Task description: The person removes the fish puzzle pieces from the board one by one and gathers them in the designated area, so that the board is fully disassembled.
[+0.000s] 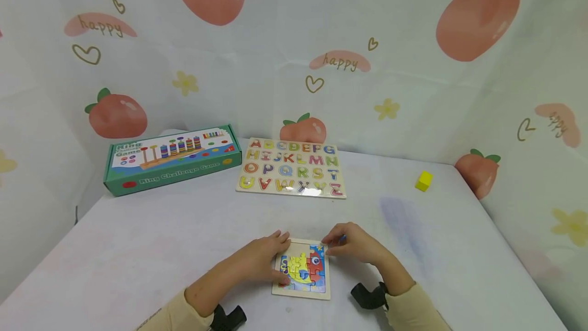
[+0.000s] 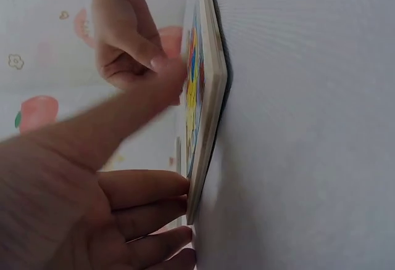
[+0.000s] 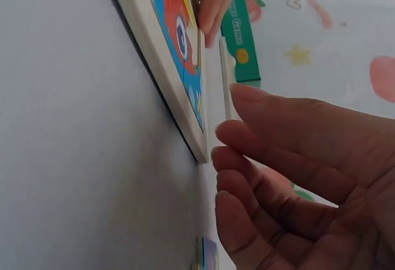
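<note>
A small jigsaw puzzle (image 1: 303, 270) in a pale wooden frame lies flat on the table, its picture a yellow and red creature on blue. Bare wood shows along the upper left of its inside. My left hand (image 1: 264, 258) rests at the frame's left side, fingers extended to the edge and thumb reaching over the lower left pieces. Beside the upper right corner is my right hand (image 1: 356, 243), fingers loosely bent and the thumb apart from them, with nothing between in the right wrist view. A small blue and pink piece (image 3: 210, 254) lies on the table beyond those fingers.
A wooden alphabet board (image 1: 291, 168) lies farther back, with a green Ring Challenge Game box (image 1: 173, 160) to its left. At the back right sits a yellow block (image 1: 424, 181). A printed cloth (image 1: 275, 65) hangs behind the table.
</note>
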A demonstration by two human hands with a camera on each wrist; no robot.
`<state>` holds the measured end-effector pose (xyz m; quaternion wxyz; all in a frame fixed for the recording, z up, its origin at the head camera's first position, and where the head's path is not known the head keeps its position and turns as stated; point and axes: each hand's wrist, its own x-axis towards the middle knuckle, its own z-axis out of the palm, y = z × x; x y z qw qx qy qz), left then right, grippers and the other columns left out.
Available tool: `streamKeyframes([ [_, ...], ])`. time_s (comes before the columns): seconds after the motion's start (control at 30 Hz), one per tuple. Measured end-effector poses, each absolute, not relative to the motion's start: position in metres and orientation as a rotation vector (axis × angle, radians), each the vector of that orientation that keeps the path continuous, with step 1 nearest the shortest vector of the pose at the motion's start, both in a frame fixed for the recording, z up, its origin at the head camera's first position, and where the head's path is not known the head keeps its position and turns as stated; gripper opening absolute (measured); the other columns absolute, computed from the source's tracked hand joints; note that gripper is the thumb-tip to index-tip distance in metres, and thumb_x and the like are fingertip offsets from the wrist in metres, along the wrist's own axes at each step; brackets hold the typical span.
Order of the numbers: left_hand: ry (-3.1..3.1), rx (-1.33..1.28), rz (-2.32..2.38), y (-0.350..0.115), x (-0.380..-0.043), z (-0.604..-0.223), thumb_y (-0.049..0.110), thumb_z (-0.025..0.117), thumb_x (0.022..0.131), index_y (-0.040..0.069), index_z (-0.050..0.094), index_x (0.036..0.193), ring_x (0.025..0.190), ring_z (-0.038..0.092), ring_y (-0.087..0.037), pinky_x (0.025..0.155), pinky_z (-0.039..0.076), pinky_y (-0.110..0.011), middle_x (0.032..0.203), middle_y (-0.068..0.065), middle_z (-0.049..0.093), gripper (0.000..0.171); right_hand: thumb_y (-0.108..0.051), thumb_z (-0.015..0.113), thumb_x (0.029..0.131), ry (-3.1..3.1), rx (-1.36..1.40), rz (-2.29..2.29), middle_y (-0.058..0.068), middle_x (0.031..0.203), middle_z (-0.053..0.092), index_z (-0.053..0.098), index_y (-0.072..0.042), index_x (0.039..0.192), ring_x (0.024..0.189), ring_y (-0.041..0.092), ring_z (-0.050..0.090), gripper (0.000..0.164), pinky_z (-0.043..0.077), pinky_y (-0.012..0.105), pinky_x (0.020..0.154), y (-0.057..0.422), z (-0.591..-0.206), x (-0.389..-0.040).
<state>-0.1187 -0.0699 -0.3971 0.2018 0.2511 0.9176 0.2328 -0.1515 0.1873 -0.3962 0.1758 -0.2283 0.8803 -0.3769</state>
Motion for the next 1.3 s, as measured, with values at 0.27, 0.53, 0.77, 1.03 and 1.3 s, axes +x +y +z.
streamKeyframes([
  [0.27,2.562,0.758,0.582,-0.070,-0.115,-0.397,0.050,0.082,0.062,0.006,0.038,0.142,0.143,0.022,-0.027,0.111,0.030,-0.049,0.154,-0.007,0.026,0.101,-0.014,0.073,0.079,2.466,-0.629,-1.052,0.004,0.090,0.064,0.072,-0.001,0.097,0.078,0.013,0.053,0.022,0.049,0.016,0.069,0.178,-0.394,-0.152],
  [0.53,2.575,0.720,0.577,-0.066,-0.118,-0.396,0.047,0.082,0.064,0.006,0.037,0.143,0.143,0.022,-0.024,0.112,0.030,-0.045,0.154,-0.006,0.026,0.100,-0.011,0.073,0.079,2.518,-0.625,-0.984,0.004,0.090,0.064,0.072,-0.003,0.095,0.078,0.013,0.053,0.018,0.049,0.017,0.068,0.169,-0.391,-0.155],
  [0.77,2.565,0.718,0.594,-0.066,-0.121,-0.396,0.046,0.081,0.065,0.003,0.035,0.143,0.144,0.019,-0.025,0.113,0.028,-0.046,0.155,-0.008,0.024,0.100,-0.007,0.075,0.076,2.551,-0.546,-0.950,0.003,0.090,0.062,0.072,-0.002,0.094,0.077,0.014,0.051,0.019,0.049,0.021,0.068,0.161,-0.389,-0.156],
  [1.03,2.610,0.704,0.571,-0.060,-0.123,-0.397,0.050,0.071,0.076,0.001,0.038,0.141,0.143,0.023,-0.027,0.112,0.029,-0.046,0.153,-0.011,0.028,0.088,-0.006,0.078,0.073,2.614,-0.512,-0.855,0.002,0.088,0.059,0.066,-0.003,0.093,0.078,0.014,0.051,0.024,0.053,0.028,0.074,0.152,-0.388,-0.152],
  [1.3,2.660,0.711,0.549,-0.046,-0.124,-0.398,0.041,0.071,0.079,-0.004,0.040,0.138,0.140,0.029,-0.030,0.110,0.033,-0.045,0.150,-0.017,0.032,0.081,-0.005,0.077,0.074,2.623,-0.548,-0.816,0.002,0.089,0.057,0.062,-0.002,0.093,0.081,0.014,0.050,0.024,0.052,0.032,0.079,0.151,-0.388,-0.151],
])
